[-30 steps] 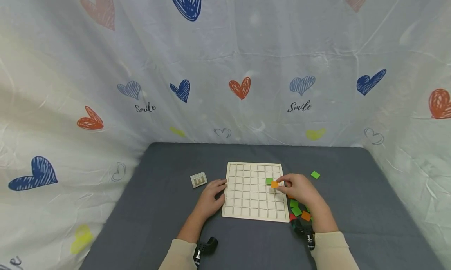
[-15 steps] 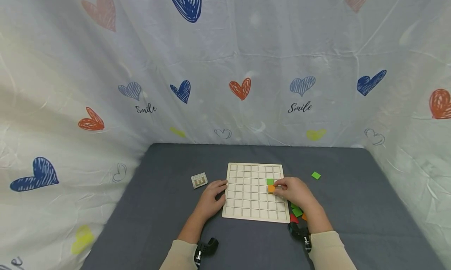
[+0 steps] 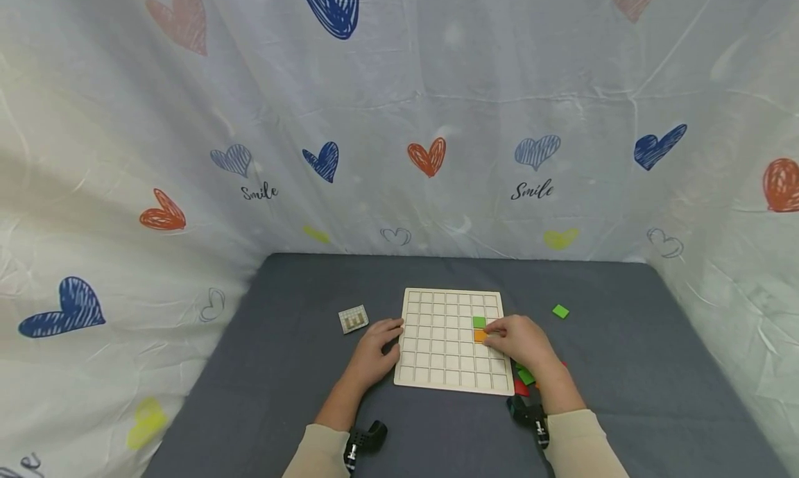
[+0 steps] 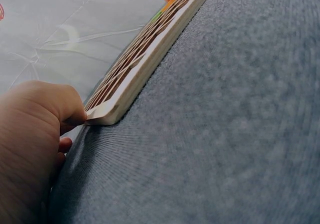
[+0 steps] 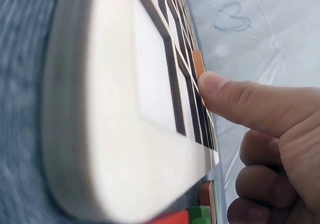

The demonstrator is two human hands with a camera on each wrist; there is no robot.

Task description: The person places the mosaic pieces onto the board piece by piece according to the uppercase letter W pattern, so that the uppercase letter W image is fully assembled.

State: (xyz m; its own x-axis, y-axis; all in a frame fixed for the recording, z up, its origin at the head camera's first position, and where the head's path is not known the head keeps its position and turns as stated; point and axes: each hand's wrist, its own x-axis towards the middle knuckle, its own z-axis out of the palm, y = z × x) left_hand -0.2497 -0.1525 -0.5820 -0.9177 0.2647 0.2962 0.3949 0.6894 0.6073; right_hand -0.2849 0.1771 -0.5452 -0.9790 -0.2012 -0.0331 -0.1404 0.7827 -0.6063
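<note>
Orange tile (image 3: 479, 336) sits at the right part of the pale gridded board (image 3: 431, 360), directly near of a green tile (image 3: 478, 322). Head view: right hand (image 3: 524, 340) pinches the orange tile at its right side between thumb and finger, the gap nearly closed; left hand (image 3: 373, 356) rests against the board's left edge, fingers loosely extended, gripping nothing. Small patterned card (image 3: 353, 319) lies left; loose tiles (image 3: 526, 377) lie right. Left wrist view: left hand touches a board corner. Right wrist view: thumb meets the orange tile's edge; remaining visible fingers curl inward.
</note>
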